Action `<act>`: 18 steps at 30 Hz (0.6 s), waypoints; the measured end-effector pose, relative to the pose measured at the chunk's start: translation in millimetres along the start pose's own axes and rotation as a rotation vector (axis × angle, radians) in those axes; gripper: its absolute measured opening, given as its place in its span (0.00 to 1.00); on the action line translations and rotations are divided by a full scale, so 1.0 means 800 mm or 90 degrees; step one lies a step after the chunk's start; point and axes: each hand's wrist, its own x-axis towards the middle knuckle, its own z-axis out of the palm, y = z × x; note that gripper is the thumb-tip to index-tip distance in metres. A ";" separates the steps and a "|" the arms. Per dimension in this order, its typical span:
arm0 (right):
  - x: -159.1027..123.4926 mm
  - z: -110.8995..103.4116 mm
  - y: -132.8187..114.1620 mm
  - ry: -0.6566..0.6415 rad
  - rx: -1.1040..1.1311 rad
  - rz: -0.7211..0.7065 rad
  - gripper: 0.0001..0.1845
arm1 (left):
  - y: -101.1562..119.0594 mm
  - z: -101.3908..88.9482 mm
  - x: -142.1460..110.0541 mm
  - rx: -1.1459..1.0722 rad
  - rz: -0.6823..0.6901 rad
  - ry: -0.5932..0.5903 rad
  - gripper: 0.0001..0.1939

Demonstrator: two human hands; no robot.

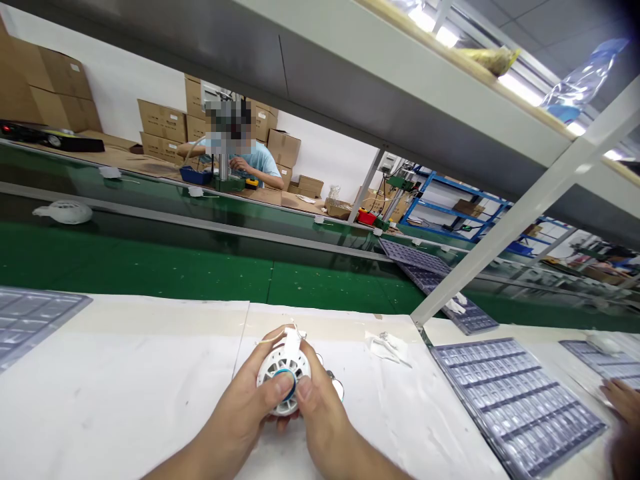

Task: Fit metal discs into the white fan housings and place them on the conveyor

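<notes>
Lying below the vented piece — white sheeting; beyond — green belt; cartons.

The slotted part is white with a blue ring, the surface white, the belt green, the gridded tray grey with darker bands, the co-worker's shirt light blue.

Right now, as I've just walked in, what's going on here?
A person is holding a round white slotted part between their left hand and right hand, both thumbs at its middle, by a blue ring. They hold it over a white-covered worktop. A clear compartment tray lies to the right, and another person's hand shows at the right edge. Beyond the green surface, a co-worker in blue is at a bench-mounted machine.
</notes>
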 end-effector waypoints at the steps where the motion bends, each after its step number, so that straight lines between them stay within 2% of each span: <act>1: 0.000 -0.001 0.000 -0.009 -0.015 0.004 0.36 | 0.002 -0.001 0.001 -0.005 -0.004 0.008 0.47; 4: 0.002 -0.007 0.010 -0.001 0.001 0.025 0.35 | 0.012 -0.003 0.005 0.005 0.007 0.051 0.43; 7: 0.007 -0.012 0.023 0.076 0.058 0.041 0.34 | 0.026 -0.011 0.012 0.013 0.037 0.126 0.36; 12: 0.015 -0.020 0.029 0.145 0.067 0.042 0.29 | 0.038 -0.033 0.034 -0.103 0.079 0.300 0.12; 18: 0.019 -0.022 0.019 0.175 0.033 0.052 0.26 | 0.034 -0.049 0.048 -0.129 0.098 0.332 0.12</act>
